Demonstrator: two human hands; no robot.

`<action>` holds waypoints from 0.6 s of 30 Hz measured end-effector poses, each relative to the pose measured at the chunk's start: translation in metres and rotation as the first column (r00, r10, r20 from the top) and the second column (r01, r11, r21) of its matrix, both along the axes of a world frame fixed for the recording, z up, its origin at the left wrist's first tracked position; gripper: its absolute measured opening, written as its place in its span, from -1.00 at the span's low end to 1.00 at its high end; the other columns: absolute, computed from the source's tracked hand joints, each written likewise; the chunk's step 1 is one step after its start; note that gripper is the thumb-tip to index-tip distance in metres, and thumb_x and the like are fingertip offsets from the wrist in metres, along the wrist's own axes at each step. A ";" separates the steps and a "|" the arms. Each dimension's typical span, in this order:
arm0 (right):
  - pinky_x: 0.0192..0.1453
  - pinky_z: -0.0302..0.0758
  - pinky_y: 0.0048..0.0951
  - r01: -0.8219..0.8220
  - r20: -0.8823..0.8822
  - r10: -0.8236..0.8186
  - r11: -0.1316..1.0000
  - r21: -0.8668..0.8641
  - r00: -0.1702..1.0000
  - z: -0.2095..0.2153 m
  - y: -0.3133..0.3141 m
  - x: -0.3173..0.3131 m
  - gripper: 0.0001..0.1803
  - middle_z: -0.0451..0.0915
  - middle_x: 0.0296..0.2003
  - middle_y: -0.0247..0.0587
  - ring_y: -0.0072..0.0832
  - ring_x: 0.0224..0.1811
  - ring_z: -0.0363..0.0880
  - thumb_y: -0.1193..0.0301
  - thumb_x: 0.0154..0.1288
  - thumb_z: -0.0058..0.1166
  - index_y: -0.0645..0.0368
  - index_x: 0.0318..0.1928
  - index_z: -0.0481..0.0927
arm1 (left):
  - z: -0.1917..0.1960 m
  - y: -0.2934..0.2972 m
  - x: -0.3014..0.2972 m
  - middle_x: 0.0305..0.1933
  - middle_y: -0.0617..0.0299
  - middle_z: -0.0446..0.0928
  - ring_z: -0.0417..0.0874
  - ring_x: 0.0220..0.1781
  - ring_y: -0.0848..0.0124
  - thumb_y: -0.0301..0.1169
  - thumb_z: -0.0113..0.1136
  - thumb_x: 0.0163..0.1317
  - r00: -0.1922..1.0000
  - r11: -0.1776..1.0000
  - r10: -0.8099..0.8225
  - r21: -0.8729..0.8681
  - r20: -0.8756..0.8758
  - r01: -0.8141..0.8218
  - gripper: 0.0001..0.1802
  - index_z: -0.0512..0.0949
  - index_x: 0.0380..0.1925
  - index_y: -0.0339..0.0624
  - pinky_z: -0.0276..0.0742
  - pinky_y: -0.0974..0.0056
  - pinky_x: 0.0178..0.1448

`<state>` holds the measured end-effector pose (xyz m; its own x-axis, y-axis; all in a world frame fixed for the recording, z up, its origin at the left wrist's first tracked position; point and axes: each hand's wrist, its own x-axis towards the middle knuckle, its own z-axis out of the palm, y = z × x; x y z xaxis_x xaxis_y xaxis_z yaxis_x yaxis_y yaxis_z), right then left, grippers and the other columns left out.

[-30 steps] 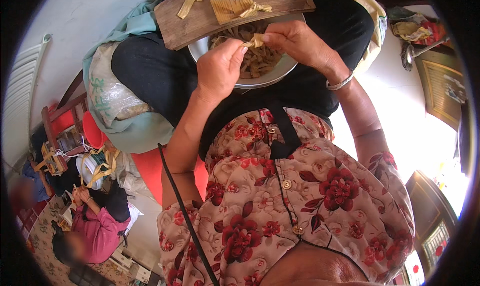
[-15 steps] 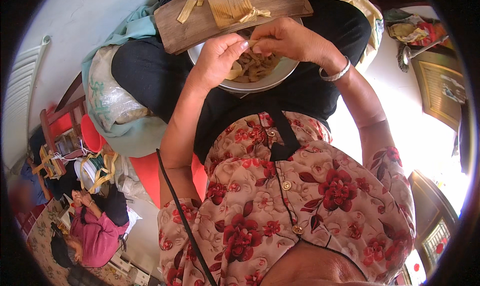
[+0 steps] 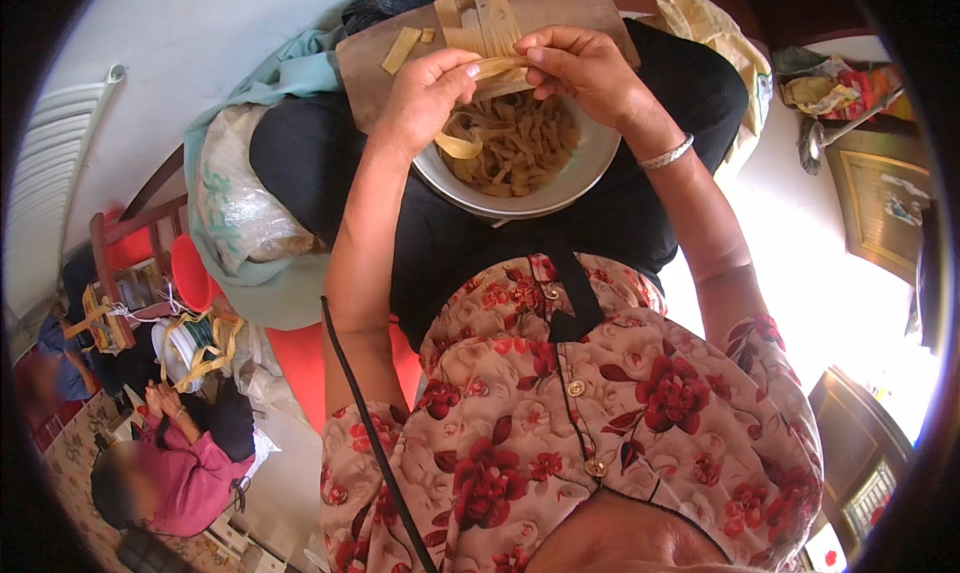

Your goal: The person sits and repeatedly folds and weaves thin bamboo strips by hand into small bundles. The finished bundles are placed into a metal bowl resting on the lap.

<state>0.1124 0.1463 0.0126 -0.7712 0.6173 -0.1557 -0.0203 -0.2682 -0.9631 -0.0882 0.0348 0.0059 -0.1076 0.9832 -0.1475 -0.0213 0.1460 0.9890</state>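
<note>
A flat, pale yellow strip (image 3: 497,69) is stretched between my two hands, its kind not clear. My left hand (image 3: 425,95) pinches one end between thumb and fingers, and a loose loop of it hangs below. My right hand (image 3: 585,78) grips the other end, thumb pressed to the fingers. Just beneath them is a metal bowl (image 3: 600,156) on my lap, holding many brownish-yellow knotted pieces (image 3: 520,141). Behind the hands a wooden board (image 3: 570,13) rests across my knees, with several yellow strips (image 3: 497,23) and a small cut piece (image 3: 401,51) on it.
A plastic bag (image 3: 245,198) lies by my left knee, and a tan sack (image 3: 715,43) by the right. Far left, a person in a pink top (image 3: 195,478) sits near a red basin (image 3: 192,273) and a rack. A white radiator (image 3: 70,173) stands by the wall.
My hands have moved apart, drawing the strip out between them. More of the bowl's contents shows now. The whole view has shifted slightly, so the board and bowl sit lower.
</note>
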 end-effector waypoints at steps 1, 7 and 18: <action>-0.21 0.58 -0.61 0.022 0.052 -0.027 0.995 0.097 0.998 -0.002 0.003 -0.004 -0.78 0.61 -0.35 -0.39 -0.68 -0.32 0.55 0.37 0.37 0.12 0.20 -0.06 0.63 | 0.000 0.004 -0.004 -0.48 0.42 0.45 0.34 -0.46 0.68 -0.39 0.06 0.37 1.000 1.000 0.004 -0.003 -0.021 -0.004 -0.83 0.57 -0.20 -0.25 0.26 0.51 -0.36; -0.20 0.49 -0.57 0.093 0.171 -0.205 0.859 0.504 0.964 -0.020 0.020 -0.022 -0.82 0.62 -0.37 -0.38 -0.65 -0.33 0.52 0.43 0.32 0.11 0.22 -0.13 0.64 | -0.010 0.028 -0.017 -0.51 0.43 0.46 0.40 -0.44 0.64 -0.44 0.09 0.30 0.995 0.993 0.090 -0.067 -0.053 -0.093 -0.90 0.56 -0.30 -0.21 0.30 0.47 -0.34; -0.13 0.54 -0.32 -0.013 0.292 -0.259 0.726 0.687 0.921 -0.036 0.003 0.007 -0.81 0.67 -0.31 -0.09 -0.28 -0.27 0.65 0.37 0.25 0.15 0.21 -0.20 0.65 | -0.049 0.019 -0.031 -0.50 0.34 0.49 0.43 -0.49 0.57 -0.45 0.12 0.30 0.802 0.948 0.309 0.098 -0.511 -0.303 -0.89 0.54 -0.33 -0.27 0.36 0.42 -0.36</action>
<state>0.1190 0.1495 -0.0236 -0.6578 0.7471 0.0959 0.3603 0.4239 -0.8310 -0.1197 0.0537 -0.0434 -0.4605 0.8873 0.0253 0.4477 0.2076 0.8697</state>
